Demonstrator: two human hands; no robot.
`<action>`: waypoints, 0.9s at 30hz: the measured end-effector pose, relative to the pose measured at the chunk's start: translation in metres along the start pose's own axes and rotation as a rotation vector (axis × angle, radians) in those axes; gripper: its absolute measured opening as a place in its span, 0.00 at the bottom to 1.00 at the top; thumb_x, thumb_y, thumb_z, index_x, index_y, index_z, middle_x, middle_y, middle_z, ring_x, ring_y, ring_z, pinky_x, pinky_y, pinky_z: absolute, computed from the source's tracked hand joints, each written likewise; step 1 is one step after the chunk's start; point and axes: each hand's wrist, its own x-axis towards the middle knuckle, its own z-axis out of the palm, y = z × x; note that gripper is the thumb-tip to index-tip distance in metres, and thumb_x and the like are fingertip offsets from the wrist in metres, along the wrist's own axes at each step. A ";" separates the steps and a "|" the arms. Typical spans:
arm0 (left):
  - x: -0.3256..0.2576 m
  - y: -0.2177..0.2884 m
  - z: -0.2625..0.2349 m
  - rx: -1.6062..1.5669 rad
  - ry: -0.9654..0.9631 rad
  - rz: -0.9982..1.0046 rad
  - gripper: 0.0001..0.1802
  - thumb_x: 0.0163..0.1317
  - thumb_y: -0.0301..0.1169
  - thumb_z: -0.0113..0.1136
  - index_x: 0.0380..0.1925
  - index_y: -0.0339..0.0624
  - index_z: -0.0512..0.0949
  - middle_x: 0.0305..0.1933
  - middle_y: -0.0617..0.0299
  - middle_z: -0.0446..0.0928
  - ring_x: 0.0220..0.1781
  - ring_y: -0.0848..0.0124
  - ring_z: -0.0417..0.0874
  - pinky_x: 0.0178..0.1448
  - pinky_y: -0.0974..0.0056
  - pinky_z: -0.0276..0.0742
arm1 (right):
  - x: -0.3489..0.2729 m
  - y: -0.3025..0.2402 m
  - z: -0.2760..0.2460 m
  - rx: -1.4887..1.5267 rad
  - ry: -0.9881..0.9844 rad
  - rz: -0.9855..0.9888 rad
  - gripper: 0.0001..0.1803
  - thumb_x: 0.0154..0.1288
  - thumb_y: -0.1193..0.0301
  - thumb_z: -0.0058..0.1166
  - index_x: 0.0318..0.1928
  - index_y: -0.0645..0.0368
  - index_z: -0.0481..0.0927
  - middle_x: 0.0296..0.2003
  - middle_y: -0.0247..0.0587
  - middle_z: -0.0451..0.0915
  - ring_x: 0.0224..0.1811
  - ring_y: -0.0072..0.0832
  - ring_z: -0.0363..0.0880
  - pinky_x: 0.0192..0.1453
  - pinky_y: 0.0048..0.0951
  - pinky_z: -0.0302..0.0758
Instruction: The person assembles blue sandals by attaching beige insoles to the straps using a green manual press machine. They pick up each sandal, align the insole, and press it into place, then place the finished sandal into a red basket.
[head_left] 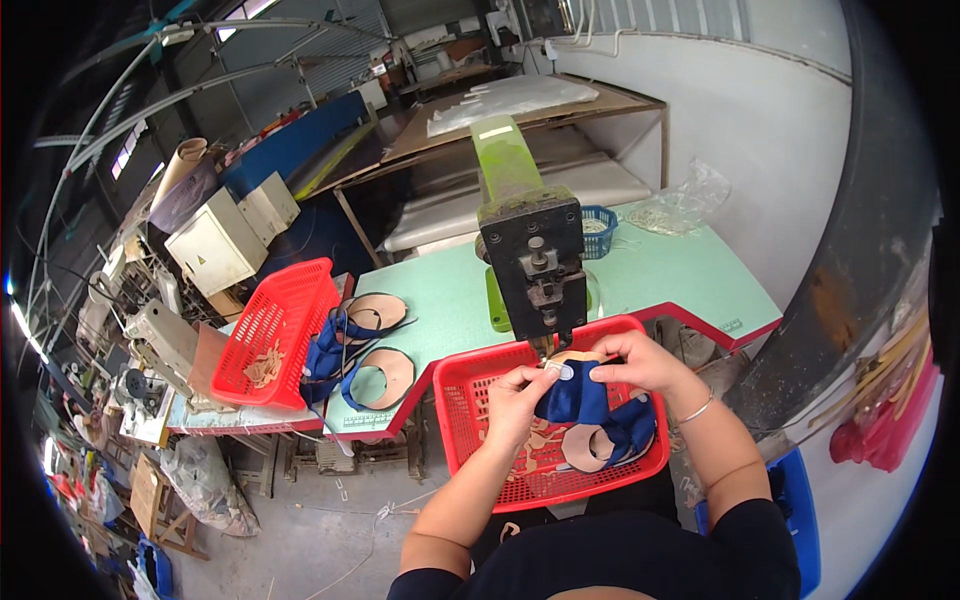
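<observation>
Both hands hold a blue fabric piece with a tan lining under the head of a green and black press machine. My left hand pinches its left edge, thumb up near the machine's tip. My right hand grips the top right of the piece. The piece hangs over a red plastic basket on my lap side, which holds more blue and tan pieces.
A second red basket with tan scraps sits at the left on the light green table. Blue and tan cut pieces lie beside it. A small blue basket and a clear plastic bag stand at the back.
</observation>
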 end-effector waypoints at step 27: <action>0.013 0.008 -0.021 0.228 -0.005 0.132 0.05 0.51 0.28 0.66 0.24 0.37 0.81 0.28 0.66 0.77 0.32 0.80 0.74 0.39 0.74 0.69 | 0.030 0.000 0.000 -0.130 -0.003 -0.070 0.11 0.51 0.73 0.64 0.35 0.65 0.79 0.30 0.33 0.79 0.33 0.18 0.74 0.39 0.21 0.71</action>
